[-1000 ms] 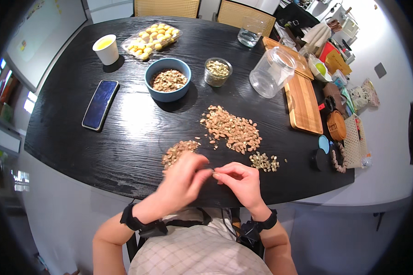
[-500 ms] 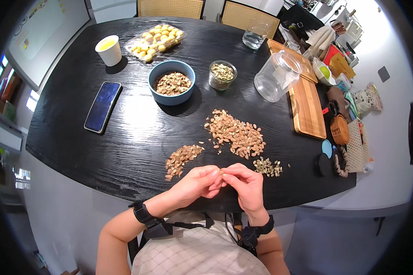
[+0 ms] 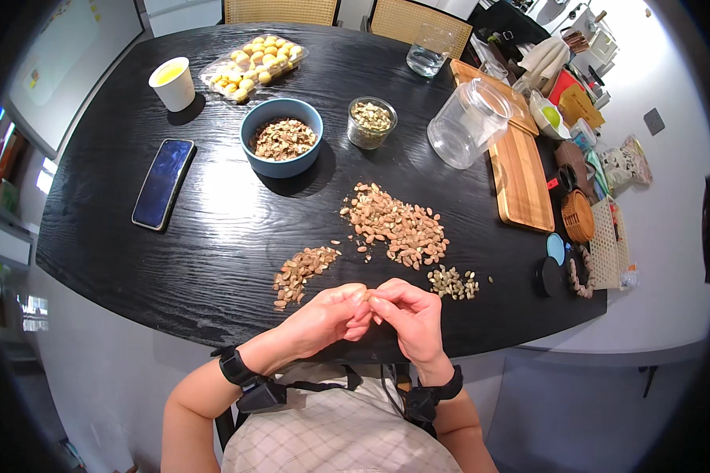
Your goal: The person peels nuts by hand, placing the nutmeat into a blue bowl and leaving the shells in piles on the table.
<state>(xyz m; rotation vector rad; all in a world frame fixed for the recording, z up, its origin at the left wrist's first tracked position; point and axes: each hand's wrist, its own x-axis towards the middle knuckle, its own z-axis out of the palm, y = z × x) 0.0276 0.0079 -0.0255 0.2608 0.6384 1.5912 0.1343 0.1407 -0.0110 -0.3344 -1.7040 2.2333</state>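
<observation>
My left hand (image 3: pixel 330 315) and my right hand (image 3: pixel 412 315) meet at the table's near edge, fingertips pinched together. Between them is a small tan piece, mostly covered by the fingers; it may be a seed. Just beyond the hands spreads a large heap of reddish-brown nuts (image 3: pixel 402 229) mixed with paler bits. A smaller heap of brown nuts and flakes (image 3: pixel 300 272) lies beyond my left hand. Close to my right hand is a little group of greenish seeds (image 3: pixel 453 283).
Farther back stand a blue bowl (image 3: pixel 270 167) of brown flakes, a small glass (image 3: pixel 367 140) of pale green pieces and a big clear jar (image 3: pixel 459 130). A phone (image 3: pixel 163 184) and white cup (image 3: pixel 175 93) sit left. Wooden boards (image 3: pixel 525 185) lie right, and a yellow-filled clear box (image 3: pixel 252 67) behind.
The whole view has shifted slightly, so everything sits a little farther left. My hands stay pinched together over the same spot, with only small finger movements.
</observation>
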